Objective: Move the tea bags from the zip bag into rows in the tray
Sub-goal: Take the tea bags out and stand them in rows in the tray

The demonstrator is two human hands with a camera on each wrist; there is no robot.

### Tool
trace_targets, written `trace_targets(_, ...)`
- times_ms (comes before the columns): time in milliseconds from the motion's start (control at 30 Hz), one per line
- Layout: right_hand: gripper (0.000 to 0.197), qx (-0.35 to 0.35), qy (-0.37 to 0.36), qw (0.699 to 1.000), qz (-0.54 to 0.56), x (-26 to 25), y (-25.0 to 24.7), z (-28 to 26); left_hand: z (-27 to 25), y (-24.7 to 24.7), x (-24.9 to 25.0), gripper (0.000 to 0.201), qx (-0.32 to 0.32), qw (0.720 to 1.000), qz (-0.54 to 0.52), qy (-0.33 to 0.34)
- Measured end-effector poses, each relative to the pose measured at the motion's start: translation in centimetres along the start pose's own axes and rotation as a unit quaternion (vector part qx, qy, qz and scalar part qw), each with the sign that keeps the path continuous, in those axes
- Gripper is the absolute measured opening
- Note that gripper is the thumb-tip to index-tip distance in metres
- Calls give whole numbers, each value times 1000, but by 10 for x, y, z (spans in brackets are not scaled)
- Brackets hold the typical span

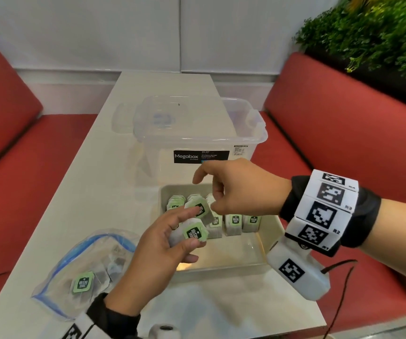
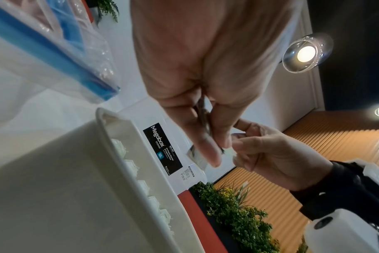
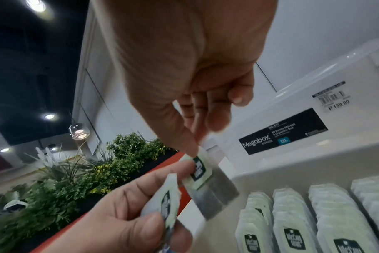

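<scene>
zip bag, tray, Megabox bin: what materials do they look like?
Zip bag: thin clear plastic film, likely; it crinkles, tea bags show through, blue seal strip. Tray: opaque off-white, smooth, rigid, probably moulded plastic. Megabox bin: translucent rigid plastic; its label reads PP Plastic Storage.

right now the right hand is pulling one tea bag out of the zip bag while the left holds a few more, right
Not quite: the right hand pinches a tea bag over the tray, taking it from the left hand, as the head view shows. The zip bag lies untouched on the table.
</scene>
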State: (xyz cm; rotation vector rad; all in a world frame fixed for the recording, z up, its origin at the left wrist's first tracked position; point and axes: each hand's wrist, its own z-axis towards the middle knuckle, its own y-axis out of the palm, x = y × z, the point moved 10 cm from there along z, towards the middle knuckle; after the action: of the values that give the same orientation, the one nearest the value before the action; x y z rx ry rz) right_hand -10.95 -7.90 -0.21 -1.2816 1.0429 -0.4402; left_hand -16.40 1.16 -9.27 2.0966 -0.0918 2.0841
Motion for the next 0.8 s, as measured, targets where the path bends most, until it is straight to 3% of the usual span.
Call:
trace_targets(100, 63, -38, 11, 999, -32, 2, 10, -2, -1, 2, -1, 48, -6, 1000, -1, -3)
trace_targets(200, 41, -19, -4, 998, -62, 1, 6, -1, 0, 7, -3, 49, -23, 1000, 18, -7)
trace_targets(267, 25, -44, -12, 998, -53, 0, 11, -1, -1, 12, -4, 50, -41, 999, 34, -5)
trace_targets(433, 19, -101, 4, 993, -63, 12, 23, -3, -2, 23, -6, 51, -67, 996, 57, -8)
trace_targets(800, 2, -174, 109, 961, -185, 99, 38, -4, 5, -11, -21, 35, 34, 999, 27, -24)
